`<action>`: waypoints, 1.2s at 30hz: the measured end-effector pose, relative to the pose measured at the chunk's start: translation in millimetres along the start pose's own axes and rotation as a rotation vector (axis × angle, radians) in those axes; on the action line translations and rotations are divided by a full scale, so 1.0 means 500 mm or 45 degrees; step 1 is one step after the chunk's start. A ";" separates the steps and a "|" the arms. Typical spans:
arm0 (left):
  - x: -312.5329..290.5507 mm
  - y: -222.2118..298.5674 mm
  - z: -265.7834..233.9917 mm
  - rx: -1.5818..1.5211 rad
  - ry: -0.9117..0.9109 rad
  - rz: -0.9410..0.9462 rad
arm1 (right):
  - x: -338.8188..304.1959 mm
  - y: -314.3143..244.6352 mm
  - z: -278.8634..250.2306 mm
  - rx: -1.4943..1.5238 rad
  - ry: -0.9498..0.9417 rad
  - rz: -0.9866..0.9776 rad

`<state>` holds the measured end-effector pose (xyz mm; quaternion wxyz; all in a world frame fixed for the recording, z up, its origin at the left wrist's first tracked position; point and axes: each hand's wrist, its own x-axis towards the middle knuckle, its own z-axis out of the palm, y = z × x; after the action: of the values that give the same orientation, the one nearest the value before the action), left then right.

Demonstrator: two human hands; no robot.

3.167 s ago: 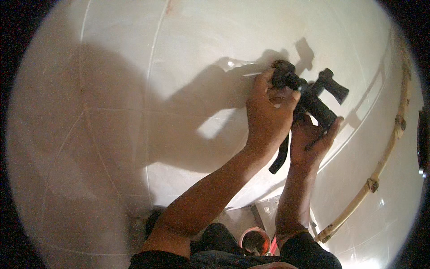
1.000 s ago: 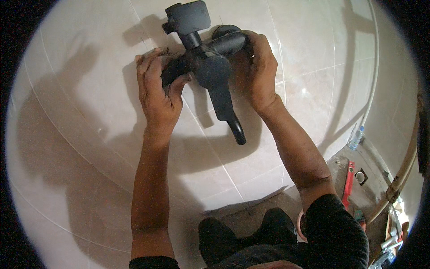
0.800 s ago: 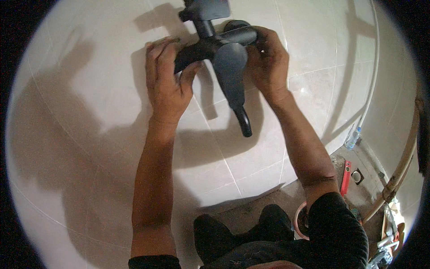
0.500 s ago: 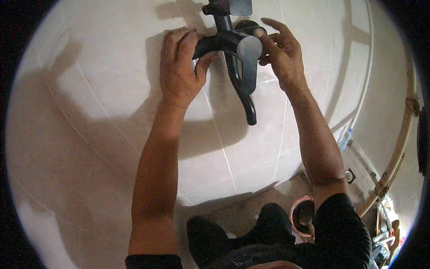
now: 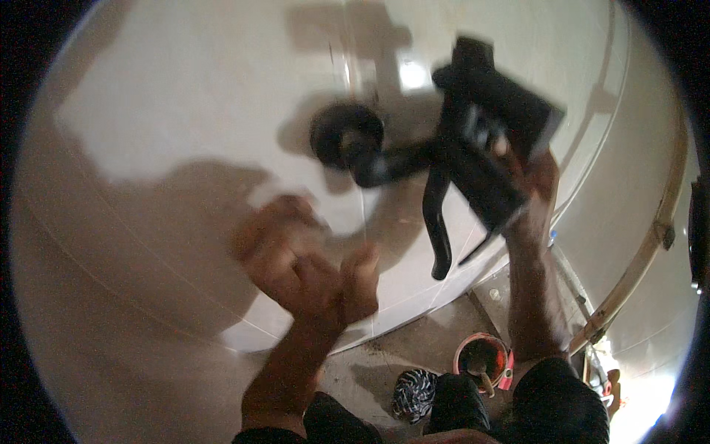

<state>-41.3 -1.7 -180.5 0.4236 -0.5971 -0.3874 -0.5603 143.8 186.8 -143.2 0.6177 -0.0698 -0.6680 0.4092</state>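
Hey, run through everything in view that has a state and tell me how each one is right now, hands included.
Black faucet: tilted, left end at the wall flange
Curved spout: pointing downward
Wall flange: against the wall
Left hand: blurred, apart from the faucet, nothing visibly held
Right hand: gripping the faucet's right side
Bucket: open-topped, contents unclear
Pole: slanting

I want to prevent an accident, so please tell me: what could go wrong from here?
The black tap might slip or turn, since only the right hand is on it; the left hand is apart from it. If it fell, it could perhaps strike the red-rimmed bucket on the floor.
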 end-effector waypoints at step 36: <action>0.291 0.004 0.011 -1.211 -0.371 -3.010 | -0.081 -0.196 0.023 -0.620 0.774 1.281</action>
<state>-27.1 0.9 -35.6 -0.6290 -0.0392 -0.4848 -0.6064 183.5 92.9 -111.1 0.4784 -0.6265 -0.4224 0.4475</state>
